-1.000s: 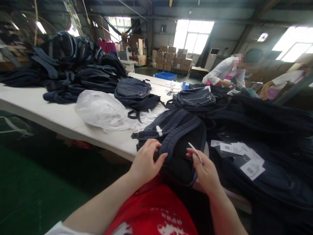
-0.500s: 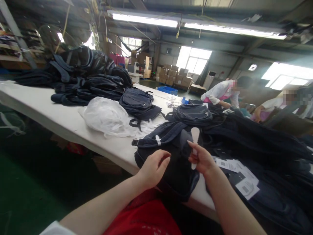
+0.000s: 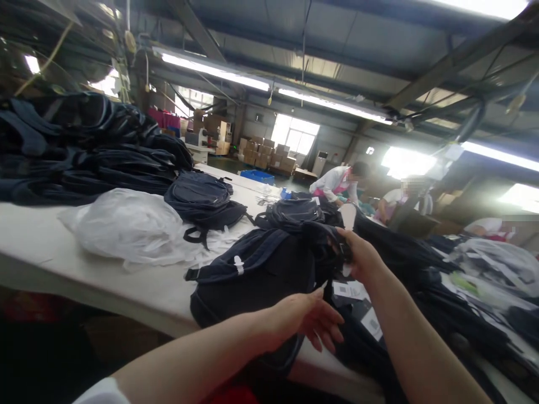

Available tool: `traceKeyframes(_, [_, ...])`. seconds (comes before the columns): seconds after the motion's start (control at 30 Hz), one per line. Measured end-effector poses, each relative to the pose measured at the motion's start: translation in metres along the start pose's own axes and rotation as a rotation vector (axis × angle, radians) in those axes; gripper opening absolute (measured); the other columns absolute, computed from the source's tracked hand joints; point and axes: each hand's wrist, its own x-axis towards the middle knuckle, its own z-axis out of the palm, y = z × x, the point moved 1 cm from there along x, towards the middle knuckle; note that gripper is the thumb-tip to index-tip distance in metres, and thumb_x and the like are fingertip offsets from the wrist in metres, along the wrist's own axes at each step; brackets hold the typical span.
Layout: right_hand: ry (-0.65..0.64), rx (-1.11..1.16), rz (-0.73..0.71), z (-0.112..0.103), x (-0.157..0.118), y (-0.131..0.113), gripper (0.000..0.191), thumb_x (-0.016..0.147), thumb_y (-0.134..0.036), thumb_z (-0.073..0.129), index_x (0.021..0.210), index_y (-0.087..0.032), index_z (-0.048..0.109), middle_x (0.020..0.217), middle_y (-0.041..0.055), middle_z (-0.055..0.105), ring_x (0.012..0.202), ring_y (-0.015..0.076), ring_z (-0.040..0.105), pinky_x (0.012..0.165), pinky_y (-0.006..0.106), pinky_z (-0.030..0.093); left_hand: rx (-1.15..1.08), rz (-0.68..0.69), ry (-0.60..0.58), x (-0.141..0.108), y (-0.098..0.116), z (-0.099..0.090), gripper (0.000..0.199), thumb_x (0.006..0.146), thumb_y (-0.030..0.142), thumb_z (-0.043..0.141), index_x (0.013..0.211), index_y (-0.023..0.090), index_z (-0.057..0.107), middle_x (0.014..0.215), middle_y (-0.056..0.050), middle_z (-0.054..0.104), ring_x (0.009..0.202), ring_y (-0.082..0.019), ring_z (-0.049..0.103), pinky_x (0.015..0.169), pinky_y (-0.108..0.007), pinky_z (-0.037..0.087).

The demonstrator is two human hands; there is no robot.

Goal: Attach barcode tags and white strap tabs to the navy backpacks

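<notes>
A dark navy backpack [image 3: 252, 280] lies at the table's front edge. A small white band [image 3: 238, 265] is wrapped around its nearer shoulder strap [image 3: 252, 257]. My right hand [image 3: 361, 255] is closed on a white strip with a wide rounded end [image 3: 348, 215], and its fingers are at a raised dark strap [image 3: 324, 238]; whether they grip the strap too, I cannot tell. Low over the backpack's right side, my left hand [image 3: 314, 320] is open, fingers apart and pointing right. Paper tags with printed codes [image 3: 349, 289] lie just beyond it.
A white plastic bag [image 3: 126, 227] and loose white strips lie left on the white table [image 3: 29, 235]. Dark backpacks are heaped at the far left [image 3: 84, 146]; another [image 3: 197, 193] lies nearer. More dark bags cover the right. Co-workers [image 3: 334, 182] bend over the far side.
My right hand has moved to the raised dark strap with the white strip. My left hand has moved right and down, its fingers spreading. The view has swung right.
</notes>
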Motion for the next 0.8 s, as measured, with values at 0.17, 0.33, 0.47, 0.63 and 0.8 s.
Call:
traceKeyframes(0.17, [-0.181,0.029,0.009,0.000,-0.017,-0.009,0.018,0.075,-0.030,0.064,0.076,-0.013,0.064,0.069,0.0047,0.069,0.035,0.0004,0.016,0.030,0.016,0.014,-0.262,0.036,-0.059,0.022,0.000,0.013,0.049,0.084,0.053,0.052,0.109,0.013,0.064,0.114,-0.016,0.064,0.092,-0.024,0.065,0.078,-0.034,0.045])
traceKeyframes(0.33, [-0.160,-0.150,-0.099,0.006,-0.031,-0.012,0.033,0.069,-0.043,0.073,0.074,-0.010,0.067,0.037,-0.0076,0.036,0.035,0.0021,0.016,0.031,0.017,0.011,-0.423,0.083,0.009,0.030,0.017,0.022,0.053,0.090,0.054,0.038,0.107,0.011,0.063,0.114,-0.017,0.064,0.095,-0.025,0.065,0.079,-0.033,0.044])
traceKeyframes(0.47, [-0.113,-0.167,-0.130,0.006,-0.037,-0.010,0.032,0.070,-0.042,0.072,0.073,-0.011,0.065,0.049,-0.0009,0.054,0.035,0.0012,0.023,0.031,0.017,0.013,-0.522,0.030,0.156,0.031,0.029,0.013,0.046,0.092,0.041,0.031,0.101,0.007,0.060,0.105,-0.019,0.067,0.093,-0.026,0.067,0.081,-0.034,0.045])
traceKeyframes(0.63, [-0.119,-0.162,-0.048,0.002,-0.050,0.020,0.035,0.074,-0.048,0.068,0.068,-0.016,0.055,0.048,-0.0029,0.049,0.033,0.0025,0.028,0.030,0.016,0.016,-0.541,-0.094,0.246,0.034,0.033,-0.019,0.038,0.091,0.033,0.027,0.093,0.011,0.059,0.085,-0.012,0.068,0.087,-0.026,0.067,0.084,-0.040,0.045])
traceKeyframes(0.8, [-0.060,-0.173,0.002,-0.016,-0.073,0.063,0.043,0.069,-0.054,0.074,0.069,-0.018,0.050,0.050,-0.0080,0.037,0.038,0.0026,0.028,0.032,0.015,0.018,-0.536,-0.147,0.414,0.039,0.011,-0.039,0.028,0.088,0.023,0.032,0.080,0.014,0.057,0.072,-0.006,0.064,0.068,-0.018,0.063,0.077,-0.035,0.046])
